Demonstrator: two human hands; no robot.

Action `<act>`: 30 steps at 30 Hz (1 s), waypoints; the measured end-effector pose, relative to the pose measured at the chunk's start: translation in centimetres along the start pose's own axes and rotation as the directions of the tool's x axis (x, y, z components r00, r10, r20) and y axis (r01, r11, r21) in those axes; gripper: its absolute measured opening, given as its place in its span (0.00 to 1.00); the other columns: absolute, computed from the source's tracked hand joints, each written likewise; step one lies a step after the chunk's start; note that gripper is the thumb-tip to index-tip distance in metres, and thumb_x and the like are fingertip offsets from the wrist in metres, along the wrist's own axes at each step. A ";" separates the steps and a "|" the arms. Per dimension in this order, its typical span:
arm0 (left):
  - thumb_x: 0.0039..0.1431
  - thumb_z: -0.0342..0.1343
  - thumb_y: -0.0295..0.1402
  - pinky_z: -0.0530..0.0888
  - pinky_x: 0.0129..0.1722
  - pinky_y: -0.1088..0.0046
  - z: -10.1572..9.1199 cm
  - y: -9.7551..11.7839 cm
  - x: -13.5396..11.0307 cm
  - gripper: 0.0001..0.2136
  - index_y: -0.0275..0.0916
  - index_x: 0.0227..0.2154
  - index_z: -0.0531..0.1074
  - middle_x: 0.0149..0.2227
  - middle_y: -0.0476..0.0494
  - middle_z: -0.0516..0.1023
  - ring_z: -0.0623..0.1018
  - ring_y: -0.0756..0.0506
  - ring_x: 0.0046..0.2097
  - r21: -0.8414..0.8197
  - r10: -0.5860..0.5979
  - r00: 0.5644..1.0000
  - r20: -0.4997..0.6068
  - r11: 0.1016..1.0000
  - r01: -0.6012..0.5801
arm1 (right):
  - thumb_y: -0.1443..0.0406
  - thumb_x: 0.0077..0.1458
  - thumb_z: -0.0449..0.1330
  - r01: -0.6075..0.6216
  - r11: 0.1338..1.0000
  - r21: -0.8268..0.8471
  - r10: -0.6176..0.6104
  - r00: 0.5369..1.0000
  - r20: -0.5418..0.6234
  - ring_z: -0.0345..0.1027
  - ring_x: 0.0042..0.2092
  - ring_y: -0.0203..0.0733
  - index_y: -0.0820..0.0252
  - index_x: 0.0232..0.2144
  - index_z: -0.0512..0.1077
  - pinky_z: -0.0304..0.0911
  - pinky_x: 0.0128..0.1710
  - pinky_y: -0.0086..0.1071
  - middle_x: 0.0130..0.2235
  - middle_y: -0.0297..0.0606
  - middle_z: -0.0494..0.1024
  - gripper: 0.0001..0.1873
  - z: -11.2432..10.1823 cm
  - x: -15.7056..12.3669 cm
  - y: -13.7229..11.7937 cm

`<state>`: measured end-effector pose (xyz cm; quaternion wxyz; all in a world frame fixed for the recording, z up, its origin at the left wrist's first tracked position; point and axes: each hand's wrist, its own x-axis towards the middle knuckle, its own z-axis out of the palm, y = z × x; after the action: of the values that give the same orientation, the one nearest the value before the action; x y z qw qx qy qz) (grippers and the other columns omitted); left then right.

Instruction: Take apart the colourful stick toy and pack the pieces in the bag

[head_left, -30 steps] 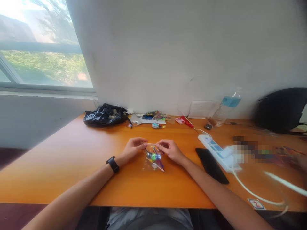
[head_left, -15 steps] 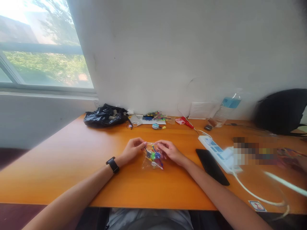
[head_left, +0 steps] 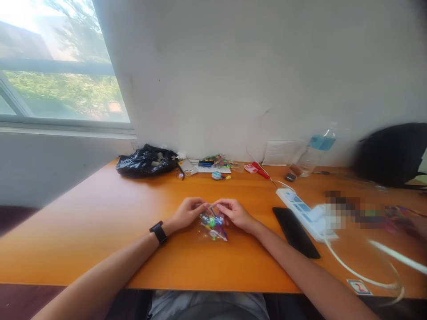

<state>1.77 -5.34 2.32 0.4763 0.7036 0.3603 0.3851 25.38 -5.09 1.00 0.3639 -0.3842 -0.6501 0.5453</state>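
A small clear plastic bag (head_left: 204,233) with several colourful little pieces in it, green, blue, yellow, white and dark red, hangs between my hands over the table. My left hand (head_left: 188,214), with a black watch (head_left: 158,232) on its wrist, pinches the bag's top edge from the left. From the right, my right hand (head_left: 237,215) pinches the same edge, its thumb and forefinger close to those of the left. Whether the bag's lower end touches the table I cannot tell.
A black plastic bag (head_left: 143,162), small bright parts on white paper (head_left: 223,170), a round tin (head_left: 216,176) and a red tool (head_left: 260,170) lie along the wall. To the right are a phone (head_left: 295,233), a power strip (head_left: 296,209) with cables, and a bottle (head_left: 310,155).
Both hands have drawn closer together along the bag's top edge. They and the bag sit slightly nearer to me.
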 end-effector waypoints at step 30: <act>0.69 0.55 0.35 0.72 0.62 0.55 -1.0 -3.5 0.5 0.15 0.42 0.56 0.76 0.60 0.34 0.76 0.76 0.37 0.60 0.620 0.331 0.929 0.164 0.698 -0.358 | 0.56 0.66 0.60 0.225 0.647 -0.729 -0.237 0.968 0.089 0.58 0.71 0.54 0.54 0.64 0.70 0.53 0.72 0.55 0.68 0.46 0.68 0.27 -1.5 -0.4 1.6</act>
<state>0.60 -3.47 -0.63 0.1342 0.8854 0.3220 0.3070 27.05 -4.60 -0.35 0.2503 -0.4155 -0.8546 0.1855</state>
